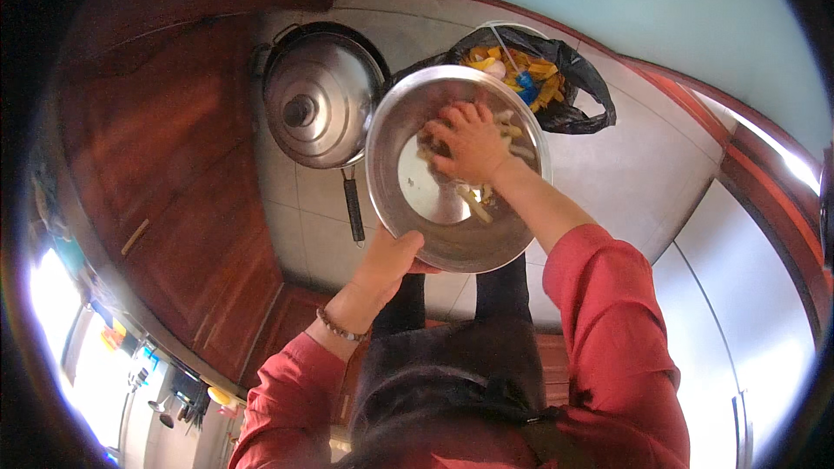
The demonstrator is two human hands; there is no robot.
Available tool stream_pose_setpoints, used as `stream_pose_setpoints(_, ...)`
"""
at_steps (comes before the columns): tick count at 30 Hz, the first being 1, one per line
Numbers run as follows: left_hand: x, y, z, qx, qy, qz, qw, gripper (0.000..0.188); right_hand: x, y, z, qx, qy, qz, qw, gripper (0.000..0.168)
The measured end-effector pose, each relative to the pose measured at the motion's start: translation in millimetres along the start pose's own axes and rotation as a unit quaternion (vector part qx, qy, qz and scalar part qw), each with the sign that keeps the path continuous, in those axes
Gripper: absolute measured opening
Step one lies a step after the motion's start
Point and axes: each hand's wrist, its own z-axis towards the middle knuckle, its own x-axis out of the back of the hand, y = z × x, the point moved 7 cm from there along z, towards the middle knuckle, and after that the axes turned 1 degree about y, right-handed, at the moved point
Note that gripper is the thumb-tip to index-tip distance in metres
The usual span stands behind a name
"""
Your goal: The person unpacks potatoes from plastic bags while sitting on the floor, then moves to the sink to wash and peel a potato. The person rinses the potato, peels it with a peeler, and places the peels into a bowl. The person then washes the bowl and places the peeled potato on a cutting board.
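My left hand (391, 259) grips the near left rim of a wide stainless steel basin (417, 228), thumb on top of the edge. The basin is held up above the floor in front of my legs. Inside it, my right hand (470, 143) is lowered palm down with its fingers apart. Pale strips of cut food (479, 202) lie by the wrist, and more strips (511, 133) rest along the basin's right side. My right palm and whatever is beneath it are hidden.
A lidded metal pan (326, 101) stands on the tiled floor (313, 208) to the left, a black handle (352, 208) sticking out below it. Behind the basin is a black plastic bag (586, 88) with orange-yellow peelings (544, 71). Wooden cabinets (176, 195) line the left.
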Motion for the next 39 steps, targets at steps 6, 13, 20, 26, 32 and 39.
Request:
stream_pose_setpoints(6,-3,4,19,-0.058,0.037,0.009,0.998,0.049,-29,17,4,0.031,-0.06,0.01,0.998,0.037)
stream_pose_setpoints(13,-4,18,32,-0.032,0.092,-0.023,0.995,0.051,-31,41,-20,0.039,-0.188,0.013,0.981,0.048)
stream_pose_setpoints(20,-15,28,33,0.004,0.064,-0.036,0.997,0.046,-44,54,-16,0.063,-0.255,-0.072,0.962,0.039)
stream_pose_setpoints(26,-25,23,36,0.038,0.09,-0.002,0.995,0.047,-56,94,-15,0.111,-0.186,-0.215,0.952,0.027)
stream_pose_setpoints(32,-21,23,44,0.06,0.092,0.029,0.994,0.049,-17,139,-13,-0.023,-0.118,-0.219,0.968,0.026)
stream_pose_setpoints(39,-23,26,36,0.037,0.076,0.01,0.996,0.048,-8,102,-10,-0.015,-0.025,-0.073,0.997,0.026)
